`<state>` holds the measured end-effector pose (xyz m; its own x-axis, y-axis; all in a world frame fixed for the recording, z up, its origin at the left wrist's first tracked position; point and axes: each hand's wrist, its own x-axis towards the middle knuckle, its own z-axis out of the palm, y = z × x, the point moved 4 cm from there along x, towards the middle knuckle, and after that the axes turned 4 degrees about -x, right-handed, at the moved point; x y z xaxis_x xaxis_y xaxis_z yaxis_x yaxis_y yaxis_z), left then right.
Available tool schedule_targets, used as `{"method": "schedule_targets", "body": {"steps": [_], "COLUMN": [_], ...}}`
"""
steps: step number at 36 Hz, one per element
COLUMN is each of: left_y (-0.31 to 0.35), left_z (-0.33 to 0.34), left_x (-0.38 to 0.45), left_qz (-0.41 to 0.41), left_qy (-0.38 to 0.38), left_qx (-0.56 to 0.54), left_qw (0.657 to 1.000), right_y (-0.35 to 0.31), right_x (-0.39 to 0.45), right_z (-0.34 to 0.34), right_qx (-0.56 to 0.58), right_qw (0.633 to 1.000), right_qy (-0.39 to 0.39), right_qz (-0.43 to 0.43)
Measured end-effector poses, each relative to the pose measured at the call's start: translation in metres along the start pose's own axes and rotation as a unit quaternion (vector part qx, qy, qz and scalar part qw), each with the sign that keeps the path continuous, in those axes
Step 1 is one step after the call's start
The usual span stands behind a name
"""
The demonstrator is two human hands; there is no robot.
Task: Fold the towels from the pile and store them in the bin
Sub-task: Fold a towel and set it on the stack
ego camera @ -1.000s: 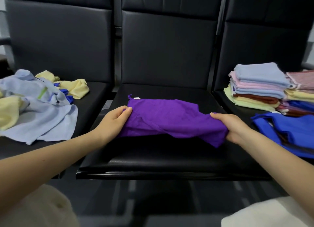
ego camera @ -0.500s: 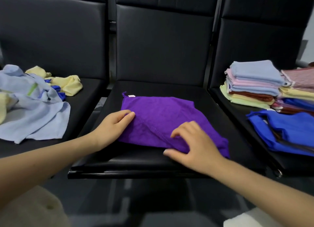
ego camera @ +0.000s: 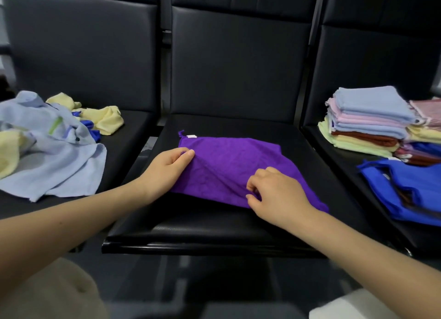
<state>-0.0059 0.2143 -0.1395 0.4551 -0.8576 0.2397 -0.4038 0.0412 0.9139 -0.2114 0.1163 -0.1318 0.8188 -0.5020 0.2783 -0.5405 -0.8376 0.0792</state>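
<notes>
A purple towel (ego camera: 229, 166) lies spread on the middle black seat (ego camera: 214, 225), a white tag at its far left corner. My left hand (ego camera: 164, 169) holds the towel's left edge, thumb on top and fingers under the cloth. My right hand (ego camera: 276, 194) pinches the near edge of the towel with curled fingers. The unfolded pile (ego camera: 45, 146) of light blue, yellow and blue towels sits on the left seat. A stack of folded towels (ego camera: 367, 120) stands on the right seat.
A blue fabric bag or bin (ego camera: 410, 189) lies open on the right seat, in front of a second folded stack (ego camera: 424, 137). Black seat backs rise behind all three seats. The middle seat's front edge is close to my forearms.
My right hand left the towel's right corner, moved left to its near edge, and now curls to pinch it. The towel has settled flat on the seat. The left hand stays put.
</notes>
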Motion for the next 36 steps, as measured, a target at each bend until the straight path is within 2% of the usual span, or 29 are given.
{"method": "schedule_targets", "body": {"steps": [7,12,15,17,20,22,26,28,31,36], "left_y": [0.000,0.004,0.005,0.001,-0.009,-0.018,-0.029,-0.027,-0.026,-0.032], "left_z": [-0.018,-0.031,-0.035,-0.040,-0.041,-0.039,-0.033,-0.031,-0.031,-0.042], "left_x": [0.010,0.012,0.012,0.012,0.010,0.006,-0.002,-0.007,-0.015,-0.019], "left_qz": [-0.015,-0.026,-0.026,-0.031,-0.054,-0.081,-0.122,-0.140,-0.165,-0.197], "left_qy": [0.095,0.132,0.140,0.146,0.127,0.100,0.011,-0.019,-0.054,-0.041], "left_qx": [-0.030,-0.059,-0.077,-0.082,-0.064,-0.022,0.061,0.053,0.020,-0.037], "left_qw": [0.995,0.989,0.987,0.985,0.988,0.991,0.991,0.989,0.985,0.979], "right_y": [0.025,0.056,0.076,0.082,0.081,0.080,0.074,0.079,0.086,0.098], "right_x": [-0.001,-0.005,-0.007,-0.011,-0.022,-0.029,-0.034,-0.035,-0.040,-0.038], "right_z": [-0.016,-0.017,-0.011,-0.009,-0.001,0.010,0.018,0.018,0.013,0.003], "right_qx": [-0.047,-0.008,0.173,0.343,0.518,0.554,0.559,0.553,0.516,0.542], "right_qw": [0.998,0.992,0.975,0.927,0.833,0.800,0.778,0.773,0.785,0.776], "right_qy": [0.004,-0.012,-0.031,-0.052,-0.077,-0.109,-0.189,-0.217,-0.270,-0.247], "right_qz": [0.052,0.125,0.133,0.146,0.179,0.202,0.218,0.223,0.210,0.209]}}
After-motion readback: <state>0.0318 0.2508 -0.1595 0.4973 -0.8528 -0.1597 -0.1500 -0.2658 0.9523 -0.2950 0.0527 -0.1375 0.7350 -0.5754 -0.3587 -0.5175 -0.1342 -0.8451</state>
